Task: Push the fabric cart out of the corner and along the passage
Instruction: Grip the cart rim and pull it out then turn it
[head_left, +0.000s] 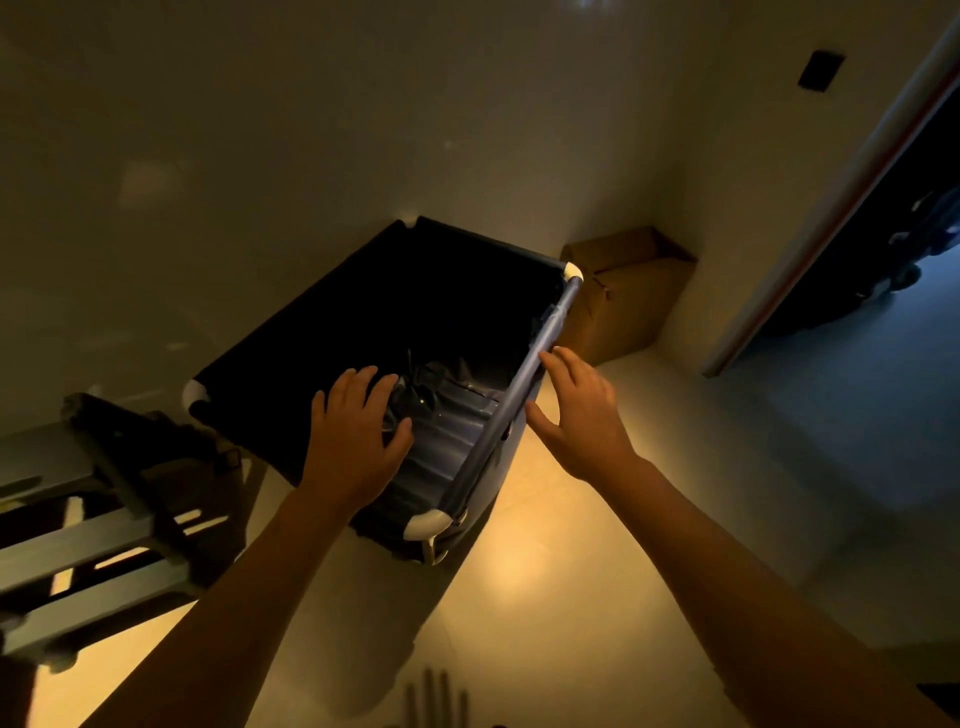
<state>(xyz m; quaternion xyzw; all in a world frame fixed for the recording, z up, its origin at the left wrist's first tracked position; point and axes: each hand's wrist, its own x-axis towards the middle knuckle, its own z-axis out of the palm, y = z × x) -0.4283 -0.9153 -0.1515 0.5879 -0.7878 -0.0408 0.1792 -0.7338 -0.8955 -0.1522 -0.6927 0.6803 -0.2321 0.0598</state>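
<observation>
The fabric cart stands in the corner, its far rim close against the wall and its right rail running out toward the person. Neither hand has a grip yet. The right hand hovers spread-fingered just right of the rail, fingertips at its edge. The left hand is likewise spread, over the cart's dark interior just left of that rail; in this dim light it cannot be told whether it touches the liner.

Risks, largest first. The step ladder, left of the hands and near the cart's left corner, may snag the frame if the cart swings that way. The cardboard box, beyond the right hand and just beside the far right corner, may be struck if the cart pivots right. A push on one rail alone is likely to turn the cart rather than roll it straight. The soft fabric may give under the left hand.
</observation>
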